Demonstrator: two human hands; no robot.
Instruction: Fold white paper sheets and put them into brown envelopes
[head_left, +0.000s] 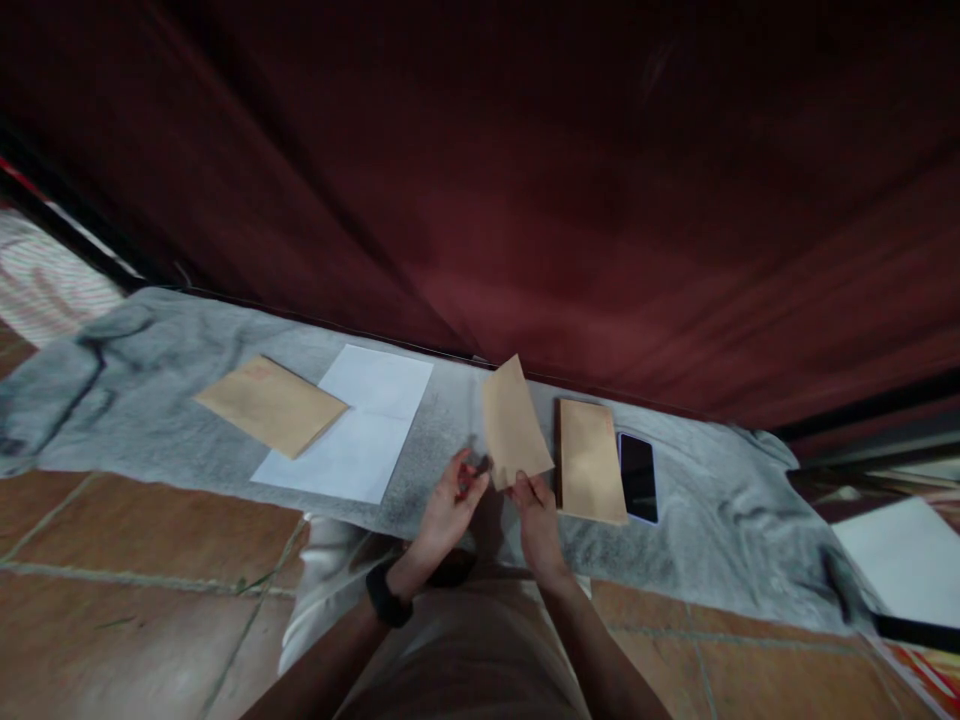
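the right hand (pixel 538 515) is pinching a brown envelope (pixel 516 425) by its lower edge, apparently steadying it between the white sheet (pixel 375 425) and the brown stack (pixel 591 460), while the left hand (pixel 447 508) is hovering close by, loosely open, seemingly empty.

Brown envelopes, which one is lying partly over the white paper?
The leftmost envelope, its right end covering part of the white paper. The held envelope, in the right hand, and the other envelope beside the phone don't touch that paper.
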